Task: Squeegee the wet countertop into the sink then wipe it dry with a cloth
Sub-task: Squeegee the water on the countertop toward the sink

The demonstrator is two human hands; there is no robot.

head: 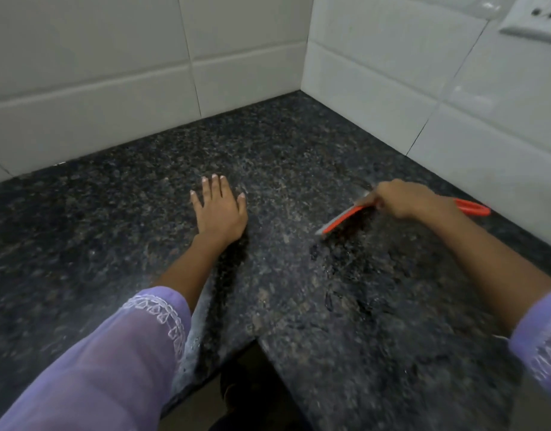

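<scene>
Your right hand [403, 199] grips orange squeegee [345, 217], blade on wet granite countertop [283, 269]; your left hand [219, 209] rests flat, fingers spread.

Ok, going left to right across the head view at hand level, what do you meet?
Left sleeve → left hand, flat on the countertop → squeegee blade → right hand gripping the squeegee → orange handle loop.
</scene>
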